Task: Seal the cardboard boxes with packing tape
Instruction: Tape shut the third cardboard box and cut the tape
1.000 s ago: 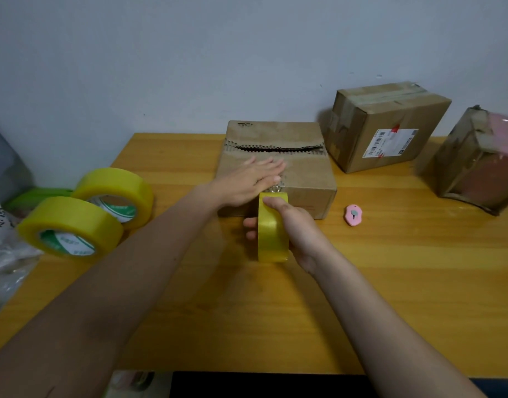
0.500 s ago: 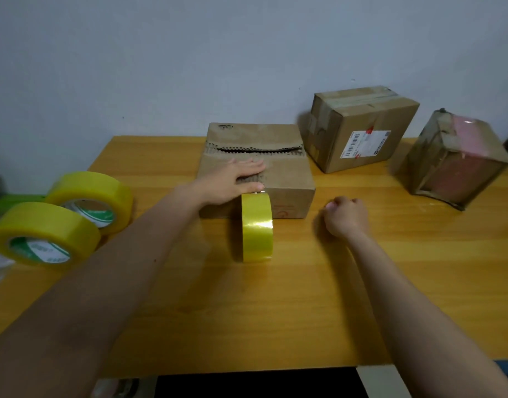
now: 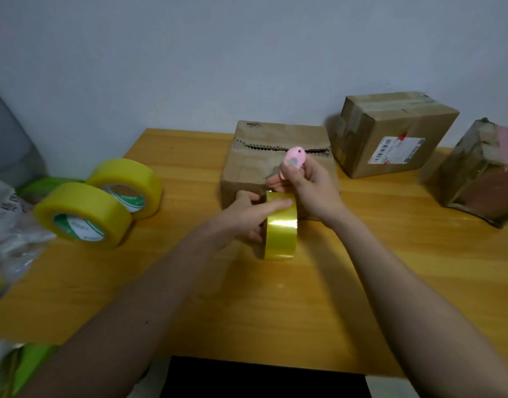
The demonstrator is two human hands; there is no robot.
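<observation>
Tape roll (image 3: 281, 229) upright on the worktop (image 3: 275, 305), right against the torn box (image 3: 275, 156), cutter poised above.

Left hand (image 3: 247, 216) steadies the roll, grip curled round its side, finger laid over the top; right hand (image 3: 310, 185) pinches the pink cutter (image 3: 293, 160). That film looks light, slick and clingy; the stiff roll is best held by core and rim. The box looks soft along its torn seam.

The pink cutter's (image 3: 293, 162) blade is not discernible, and the shipping label (image 3: 396, 149) print is too small to read.
</observation>
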